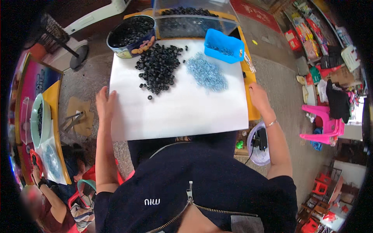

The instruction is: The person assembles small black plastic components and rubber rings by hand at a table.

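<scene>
My left hand [105, 104] is at the left edge of a white sheet [178, 112], its thumb apart from the fingers and nothing visible in it. On the right, my right hand [261, 100] rests by the yellow tabletop edge [253, 112], fingers loosely bent and holding nothing I can see. Between the hands lies the sheet, with a heap of small black ring-shaped pieces [158, 66] left of its middle. A spread of small pale blue, shiny pieces [206, 72] lies right of it. Behind that heap stands a blue plastic basket [224, 56] with some of the same pieces inside.
A round tub [132, 48] full of black pieces and a clear bin [196, 28] stand at the back. To the left, another person [54, 202] sits at a table with a pale green basin [40, 120]. A lilac basin [258, 149] and pink stool [322, 124] are to the right.
</scene>
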`<state>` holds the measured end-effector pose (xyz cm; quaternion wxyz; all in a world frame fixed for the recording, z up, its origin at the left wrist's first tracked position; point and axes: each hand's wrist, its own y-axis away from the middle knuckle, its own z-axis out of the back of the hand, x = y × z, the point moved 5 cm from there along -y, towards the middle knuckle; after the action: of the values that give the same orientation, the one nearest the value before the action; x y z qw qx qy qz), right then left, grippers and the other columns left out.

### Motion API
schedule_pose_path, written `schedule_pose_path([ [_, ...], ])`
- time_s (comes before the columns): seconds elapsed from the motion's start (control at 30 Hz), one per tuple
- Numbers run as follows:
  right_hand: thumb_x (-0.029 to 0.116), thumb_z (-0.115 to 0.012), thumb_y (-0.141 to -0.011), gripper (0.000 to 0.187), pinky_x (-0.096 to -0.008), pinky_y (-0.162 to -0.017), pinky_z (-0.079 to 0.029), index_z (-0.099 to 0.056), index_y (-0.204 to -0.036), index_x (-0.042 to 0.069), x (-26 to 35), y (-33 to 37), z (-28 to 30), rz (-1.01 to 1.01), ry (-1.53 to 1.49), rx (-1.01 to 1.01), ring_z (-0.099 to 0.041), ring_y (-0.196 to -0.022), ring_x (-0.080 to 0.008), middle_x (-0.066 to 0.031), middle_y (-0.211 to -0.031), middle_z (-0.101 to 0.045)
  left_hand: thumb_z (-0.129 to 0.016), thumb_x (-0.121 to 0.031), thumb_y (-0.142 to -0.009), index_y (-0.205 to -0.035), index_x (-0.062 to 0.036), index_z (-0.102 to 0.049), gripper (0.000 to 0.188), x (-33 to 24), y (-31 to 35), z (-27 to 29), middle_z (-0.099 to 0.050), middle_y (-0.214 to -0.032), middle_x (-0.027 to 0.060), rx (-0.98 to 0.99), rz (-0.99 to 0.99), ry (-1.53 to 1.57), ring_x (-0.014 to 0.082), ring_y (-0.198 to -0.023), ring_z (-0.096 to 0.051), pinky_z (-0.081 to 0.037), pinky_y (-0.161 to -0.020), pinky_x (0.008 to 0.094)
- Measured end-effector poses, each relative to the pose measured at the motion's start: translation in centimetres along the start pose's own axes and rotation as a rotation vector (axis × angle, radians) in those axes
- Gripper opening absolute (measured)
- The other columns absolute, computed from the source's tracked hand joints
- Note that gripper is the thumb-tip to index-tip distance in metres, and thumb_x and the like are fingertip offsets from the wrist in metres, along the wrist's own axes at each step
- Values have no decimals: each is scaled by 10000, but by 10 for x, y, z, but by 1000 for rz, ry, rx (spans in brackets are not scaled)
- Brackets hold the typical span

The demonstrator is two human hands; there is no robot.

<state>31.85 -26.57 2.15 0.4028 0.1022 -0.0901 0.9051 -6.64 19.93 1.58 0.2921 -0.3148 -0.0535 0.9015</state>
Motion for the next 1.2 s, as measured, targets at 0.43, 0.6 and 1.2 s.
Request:
schedule_pose_path([
  [0.43, 134, -414, -930, 157, -520, -727, -445, -470, -898, -8, 21, 2, 7, 86, 76, 161, -568, -860, -455, -276, -882, -575, -559, -410, -931, -1271, 32, -474, 563, -19, 13, -15, -642, -1089, 234, 329, 286, 347, 289, -982, -642, -483, -862, 371],
  [0.6, 220, -338, -967, 283, -518, -751, -452, -490, -914, -13, 5, 3, -6, -32, 105, 169, -572, -882, -448, -275, -948, -586, -570, -435, -916, -1278, 34, -476, 599, -22, 10, -17, -639, -1111, 236, 310, 299, 312, 300, -1011, -639, -474, -887, 374],
  [1.2, 99, -533, -896, 209, -225, -532, -391, -593, -1078, 17, 102, -170, 100, 14, -1007, -170, -490, -600, -77, -26, -777, -582, -572, -440, -909, -1288, 28, -480, 609, -10, 18, -17, -635, -1114, 258, 272, 317, 277, 329, -1004, -644, -480, -887, 382],
])
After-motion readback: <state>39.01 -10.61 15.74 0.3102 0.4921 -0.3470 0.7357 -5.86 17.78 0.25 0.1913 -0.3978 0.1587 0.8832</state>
